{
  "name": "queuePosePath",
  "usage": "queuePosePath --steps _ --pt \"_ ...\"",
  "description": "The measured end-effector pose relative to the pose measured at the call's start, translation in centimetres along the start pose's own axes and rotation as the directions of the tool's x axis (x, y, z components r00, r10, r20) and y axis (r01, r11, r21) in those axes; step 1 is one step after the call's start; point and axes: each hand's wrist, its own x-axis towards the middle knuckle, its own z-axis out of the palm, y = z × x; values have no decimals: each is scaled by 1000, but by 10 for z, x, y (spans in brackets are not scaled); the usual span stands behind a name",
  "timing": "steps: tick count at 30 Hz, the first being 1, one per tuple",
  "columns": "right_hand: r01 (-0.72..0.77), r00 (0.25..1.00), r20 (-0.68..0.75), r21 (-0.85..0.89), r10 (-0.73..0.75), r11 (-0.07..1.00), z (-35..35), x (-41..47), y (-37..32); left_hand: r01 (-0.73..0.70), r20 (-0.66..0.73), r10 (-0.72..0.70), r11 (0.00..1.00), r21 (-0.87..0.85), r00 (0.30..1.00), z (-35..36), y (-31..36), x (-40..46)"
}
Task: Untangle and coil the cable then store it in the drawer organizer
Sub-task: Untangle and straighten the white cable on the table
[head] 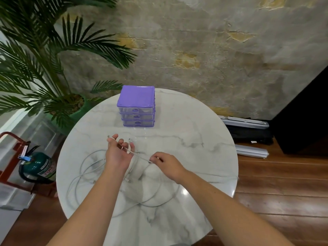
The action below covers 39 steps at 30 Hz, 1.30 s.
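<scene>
A thin white cable (83, 167) lies in loose tangled loops on the round marble table (204, 150). My left hand (118, 153) is raised above the loops with a stretch of the cable running across its fingers, one end sticking out past the thumb. My right hand (165, 163) pinches the same cable a short way to the right, so a short taut piece spans between the two hands. The purple drawer organizer (136, 106), with three clear drawers all closed, stands at the far side of the table.
A potted palm (44, 68) in a green pot stands beyond the table's left edge. A green fire extinguisher (38, 166) in a red stand sits on the floor at the left. Dark cases and grey rails (248, 132) lie on the wooden floor at the right.
</scene>
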Motion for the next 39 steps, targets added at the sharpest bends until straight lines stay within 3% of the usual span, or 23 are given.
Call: queuePosePath --steps 4,7,11,15,21,24,31,35,39 --pt "-183 955 -276 -262 109 947 -26 -21 32 -10 12 10 1000 -20 1000 -13 9 1" --pt "-355 886 -412 -305 214 884 -51 -35 68 -27 -6 26 999 -39 1000 -33 15 2" --pt "-446 828 -482 -258 286 857 -82 -48 105 -26 -53 19 990 -139 998 -47 17 3" --pt "-435 827 -499 -272 261 859 -93 -51 124 -28 -92 22 997 -66 995 -53 11 2" --pt "-472 870 -393 -491 297 733 -85 -46 128 -64 -106 58 996 -56 993 -61 -1 -8" --pt "-409 904 -328 -480 273 776 -75 -27 110 -84 -103 81 996 -30 991 -69 2 -7" --pt "-109 989 -139 -405 56 908 -28 31 41 -113 -119 125 988 104 985 -74 4 -15" --pt "26 998 -43 -451 -51 892 0 64 12 -59 -135 79 988 143 988 -83 12 -17" --pt "112 992 118 -561 -54 820 26 93 0 -26 -166 57 983 181 984 -93 15 -18"
